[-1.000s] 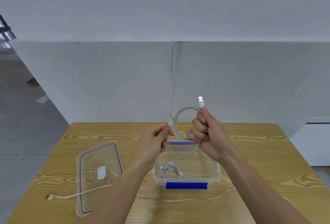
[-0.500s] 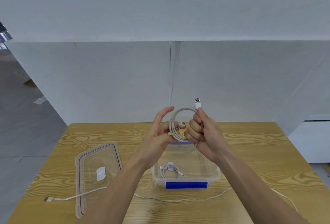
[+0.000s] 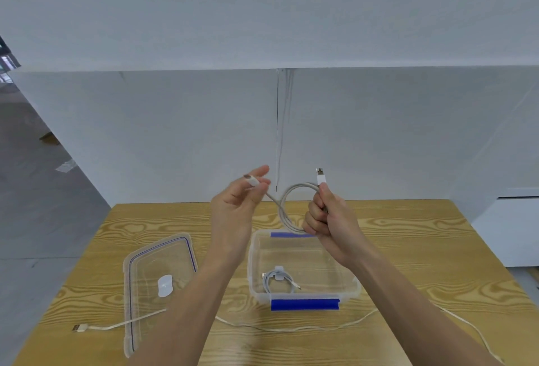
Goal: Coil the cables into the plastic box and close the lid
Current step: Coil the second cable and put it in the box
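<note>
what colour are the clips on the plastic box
Blue: the clips on the clear plastic box show best in the head view.

Right hand (image 3: 329,220) grips cable coil (image 3: 291,208) above box (image 3: 303,298); left hand (image 3: 239,205) pinches its end, left of grip. Lid (image 3: 145,272) lower left; loose cable (image 3: 291,328) below, before box.

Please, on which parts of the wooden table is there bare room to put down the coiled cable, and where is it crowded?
The light wooden table is bare right of the clear plastic box with blue clips, and along the far edge behind the clear lid. The near edge is crowded: a loose white cable runs under the lid and in front of the box.
</note>
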Motion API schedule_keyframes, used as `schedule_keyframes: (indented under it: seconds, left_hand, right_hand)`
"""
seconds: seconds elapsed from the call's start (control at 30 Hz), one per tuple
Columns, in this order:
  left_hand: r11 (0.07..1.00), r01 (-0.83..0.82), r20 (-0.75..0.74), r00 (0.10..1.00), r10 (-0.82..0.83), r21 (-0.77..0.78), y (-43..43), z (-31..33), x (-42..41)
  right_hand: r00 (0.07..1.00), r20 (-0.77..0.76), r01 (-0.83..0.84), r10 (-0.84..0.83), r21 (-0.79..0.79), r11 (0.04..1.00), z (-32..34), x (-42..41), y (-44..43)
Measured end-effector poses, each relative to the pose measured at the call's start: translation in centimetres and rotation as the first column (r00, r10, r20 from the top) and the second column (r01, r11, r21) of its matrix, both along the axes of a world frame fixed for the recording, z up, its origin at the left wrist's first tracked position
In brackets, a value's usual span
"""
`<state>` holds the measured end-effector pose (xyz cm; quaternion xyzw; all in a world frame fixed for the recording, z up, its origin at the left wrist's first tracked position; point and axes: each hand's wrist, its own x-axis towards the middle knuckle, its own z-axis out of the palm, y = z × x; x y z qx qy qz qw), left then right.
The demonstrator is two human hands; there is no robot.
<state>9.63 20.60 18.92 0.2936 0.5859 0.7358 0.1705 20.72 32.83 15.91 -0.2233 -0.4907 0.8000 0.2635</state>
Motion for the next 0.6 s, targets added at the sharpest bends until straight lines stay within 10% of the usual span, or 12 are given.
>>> schedule_keyframes:
  seconds: [0.23,0.6]
  left_hand:
    - [0.983,-0.113,0.174,0.981,0.087,0.147,-1.3,0.5,-2.2]
    - [0.965,0.174,0.228,0.965,-0.128,-0.194,-0.7,-1.6,-2.6]
  right_hand:
    - [0.981,-0.168,-0.137,0.1,-0.229,0.964,0.7,0.7,1.1]
    - [0.946,-0.12,-0.314,0.3,-0.121,0.942,3.2,0.2,0.4]
